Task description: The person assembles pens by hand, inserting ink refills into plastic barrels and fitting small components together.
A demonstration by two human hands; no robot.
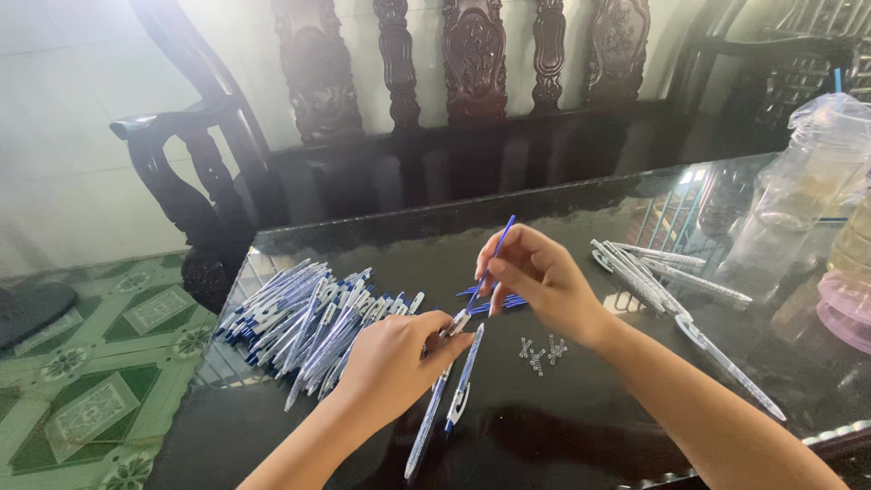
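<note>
1. The right hand [544, 281] pinches a thin blue refill [494, 254] between thumb and fingertips; the refill slants up and away, its lower end meeting the tip of a pen barrel.
2. The left hand [399, 358] is curled shut around that white-and-blue pen barrel [434, 408], whose long end points down towards the near table edge.
3. Just beside the left hand, a finished pen [464, 379] lies on the dark glossy table [562, 426], roughly parallel to the held barrel.
4. Under the right hand lie a few loose blue refills [506, 302]; near the right wrist sits a small cluster of springs [542, 351].
5. To the left, a large heap of assembled pens [299, 322] is spread out.
6. To the right, a row of white empty barrels [649, 268] lies well apart from the hands, near clear plastic containers [798, 200].
7. Behind the table stands a carved dark wooden bench [472, 63].
</note>
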